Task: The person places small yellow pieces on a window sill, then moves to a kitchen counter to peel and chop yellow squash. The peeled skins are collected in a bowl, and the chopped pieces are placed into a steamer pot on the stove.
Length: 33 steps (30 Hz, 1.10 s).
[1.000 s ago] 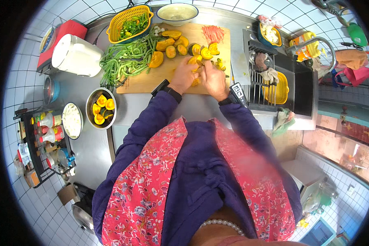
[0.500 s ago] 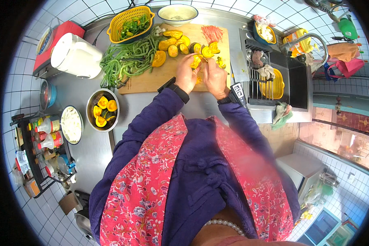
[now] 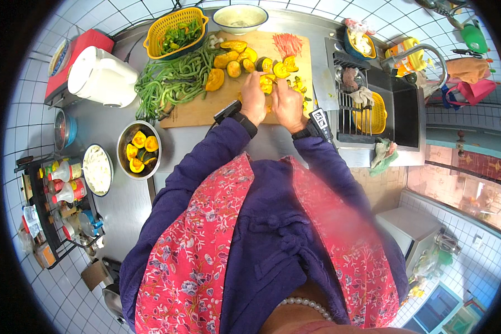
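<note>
Above the wooden cutting board (image 3: 192,114), my left hand (image 3: 254,101) is closed on a pumpkin piece (image 3: 267,84) with bright yellow flesh. Close beside it, my right hand (image 3: 288,107) has its fingers curled at the near side of the same piece; whatever they grip is hidden. Several cut pumpkin pieces (image 3: 214,80) with green rind lie beyond and left of my hands. Small yellow and green scraps (image 3: 299,88) are scattered right of my fingers. Red shreds (image 3: 287,45) sit at the board's far right, and long green beans (image 3: 186,80) are heaped over its left side.
A wide metal blade (image 3: 324,83) lies along the board's right edge, before the sink (image 3: 398,119). To the left stand a metal bowl (image 3: 121,162) of pumpkin pieces and a white kettle-like appliance (image 3: 103,78). Behind are a yellow basket (image 3: 150,42) and an enamel bowl (image 3: 240,28).
Both hands have shifted slightly nearer to me and left. The pumpkin piece between them shows more flesh, and a thin brownish item seen at my right fingers is now hidden. More scraps show at right.
</note>
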Motion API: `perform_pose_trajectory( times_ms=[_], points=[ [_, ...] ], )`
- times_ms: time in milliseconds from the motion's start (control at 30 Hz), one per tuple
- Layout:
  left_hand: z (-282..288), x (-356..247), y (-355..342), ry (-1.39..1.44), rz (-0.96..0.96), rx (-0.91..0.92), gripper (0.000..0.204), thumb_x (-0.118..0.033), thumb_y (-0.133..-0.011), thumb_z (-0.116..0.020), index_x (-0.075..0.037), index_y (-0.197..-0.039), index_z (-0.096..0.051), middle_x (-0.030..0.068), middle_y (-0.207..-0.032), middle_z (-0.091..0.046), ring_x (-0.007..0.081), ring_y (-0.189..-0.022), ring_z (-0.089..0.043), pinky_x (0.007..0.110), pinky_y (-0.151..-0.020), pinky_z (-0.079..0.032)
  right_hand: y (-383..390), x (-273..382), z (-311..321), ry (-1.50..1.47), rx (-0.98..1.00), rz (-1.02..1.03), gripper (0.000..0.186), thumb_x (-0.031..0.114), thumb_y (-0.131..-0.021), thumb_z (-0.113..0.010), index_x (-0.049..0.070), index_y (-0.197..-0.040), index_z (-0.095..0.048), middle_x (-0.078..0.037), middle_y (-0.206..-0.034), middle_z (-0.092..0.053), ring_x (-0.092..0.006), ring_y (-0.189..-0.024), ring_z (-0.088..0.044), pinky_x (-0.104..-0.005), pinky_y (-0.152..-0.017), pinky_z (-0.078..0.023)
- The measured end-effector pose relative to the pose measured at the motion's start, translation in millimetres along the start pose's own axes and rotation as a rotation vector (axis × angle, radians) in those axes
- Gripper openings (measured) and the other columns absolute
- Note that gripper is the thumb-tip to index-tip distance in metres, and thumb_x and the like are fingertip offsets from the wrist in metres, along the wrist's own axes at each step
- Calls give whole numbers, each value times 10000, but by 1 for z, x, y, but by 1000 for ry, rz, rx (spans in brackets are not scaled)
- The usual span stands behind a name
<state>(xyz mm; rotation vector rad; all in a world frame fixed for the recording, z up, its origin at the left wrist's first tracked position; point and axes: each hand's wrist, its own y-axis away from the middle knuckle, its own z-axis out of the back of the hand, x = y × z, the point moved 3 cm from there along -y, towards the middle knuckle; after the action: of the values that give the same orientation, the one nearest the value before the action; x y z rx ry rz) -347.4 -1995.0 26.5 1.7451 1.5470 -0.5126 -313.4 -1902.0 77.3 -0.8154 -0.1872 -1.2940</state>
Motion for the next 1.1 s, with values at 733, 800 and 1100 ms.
perform_pose_trajectory(
  times_ms=[733,800,1100],
  points=[
    [12,-4,-26,-744,-314,410,235,-164,-950,-438,27,-885,-558,100,-793,-589,175,-734,-549,294,-696,-435,10,-39,-9,-1070,545,-612,133,80,-865,-429,64,-906,-555,18,-560,-461,-61,-399,-370,-214,-363,-304],
    [10,-2,-26,-803,-409,368,243,-178,-946,-443,30,-885,-553,151,-791,-591,248,-744,-564,333,-704,-436,11,-45,-13,-1109,520,-645,126,83,-869,-434,65,-904,-555,16,-550,-457,-67,-392,-370,-216,-362,-308],
    [14,5,-36,-1038,-189,427,285,-229,-945,-447,30,-1006,-551,225,-950,-580,342,-817,-573,388,-717,-450,8,-61,-23,-663,287,-398,79,84,-859,-482,41,-858,-548,-89,-559,-526,-215,-442,-505,-332,-424,-389]
  ],
)
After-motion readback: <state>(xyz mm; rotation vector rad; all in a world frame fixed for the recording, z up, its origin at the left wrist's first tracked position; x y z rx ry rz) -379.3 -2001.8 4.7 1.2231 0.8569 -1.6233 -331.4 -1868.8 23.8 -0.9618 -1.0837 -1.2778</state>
